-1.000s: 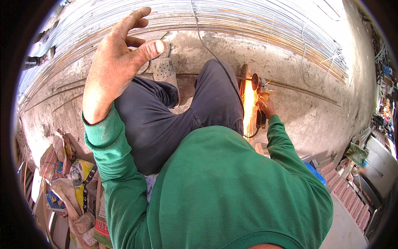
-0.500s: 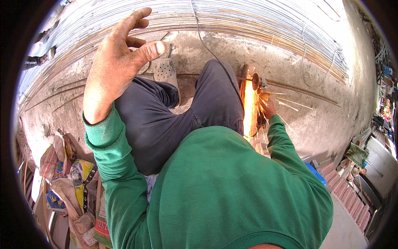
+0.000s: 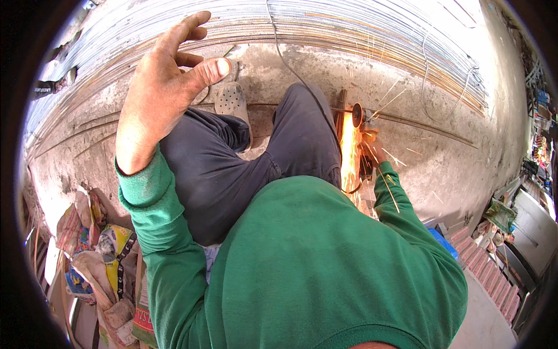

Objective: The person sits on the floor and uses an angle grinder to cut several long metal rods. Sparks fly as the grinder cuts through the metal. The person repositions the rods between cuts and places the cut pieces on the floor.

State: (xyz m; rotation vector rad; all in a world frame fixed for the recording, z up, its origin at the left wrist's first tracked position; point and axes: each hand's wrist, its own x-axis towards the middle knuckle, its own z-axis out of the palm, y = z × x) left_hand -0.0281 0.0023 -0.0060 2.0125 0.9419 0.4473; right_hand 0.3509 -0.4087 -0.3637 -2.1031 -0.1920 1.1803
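My left hand (image 3: 160, 96) is raised over my left thigh, its fingers apart and slightly curled, holding nothing. At my right side, my right hand (image 3: 374, 145) grips an angle grinder (image 3: 365, 167) with a spinning disc (image 3: 357, 114). The disc meets a thin metal bar (image 3: 343, 109) beside my right knee, and a bright stream of orange sparks pours back toward me, partly hiding the grinder and my fingers. A dark piece (image 3: 340, 96) lies under the cut. My grey shoe with holes (image 3: 231, 98) rests on the concrete.
Long bundled steel rods (image 3: 366, 23) run along the far side, crossed by a grey cable (image 3: 282, 55). Loose rods (image 3: 421, 125) lie on the concrete floor (image 3: 442, 163). Crumpled sacks (image 3: 104, 262) are at lower left; pink ridged panels (image 3: 482, 273) and assorted clutter fill the right edge.
The spark spray changes shape, with stray streaks now flying upward past the disc and down over my right sleeve. Both hands stay in about the same places.
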